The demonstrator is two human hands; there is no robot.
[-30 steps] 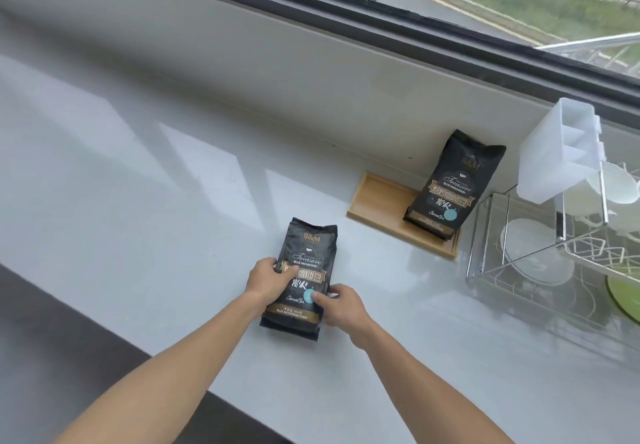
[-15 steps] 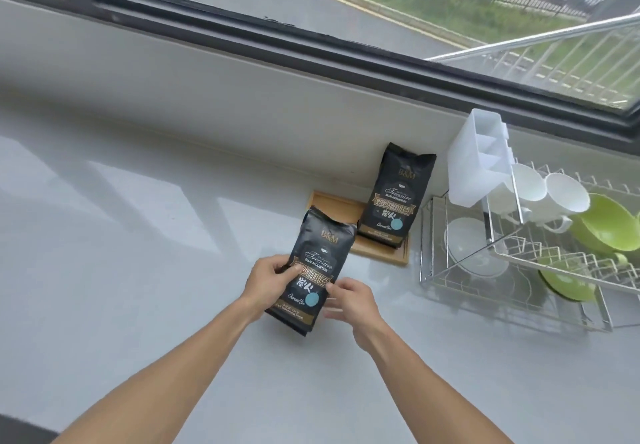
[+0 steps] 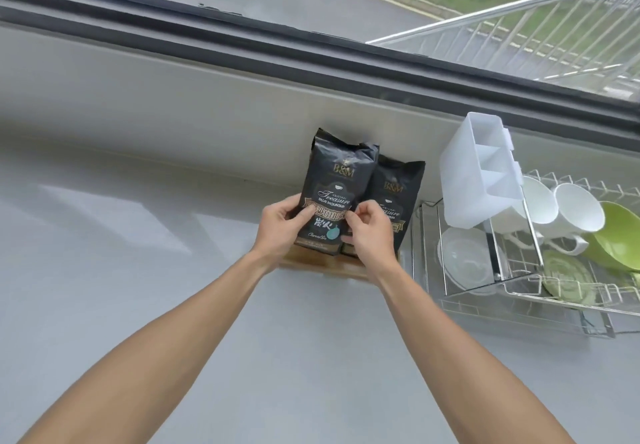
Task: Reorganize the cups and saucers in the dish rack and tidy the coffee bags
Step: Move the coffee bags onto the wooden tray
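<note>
both hands (image 3: 282,227) (image 3: 369,235) pinched the bag (image 3: 334,180) upright at the tray (image 3: 311,267); best set flat, snug beside the second bag (image 3: 401,187).

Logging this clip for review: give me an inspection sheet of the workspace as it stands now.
Surface: pale grey counter, glossy, under a window.
Job's things: held coffee bag upright over the wooden tray, overlapping the second coffee bag; dish rack holds white cups, green bowl, white saucer, green saucer.
Clutter: white cutlery holder on the rack.
Grips: left hand and right hand both hold the front bag.
Cables: nothing seen.
Surroundings: window frame, railing and road outside.
</note>
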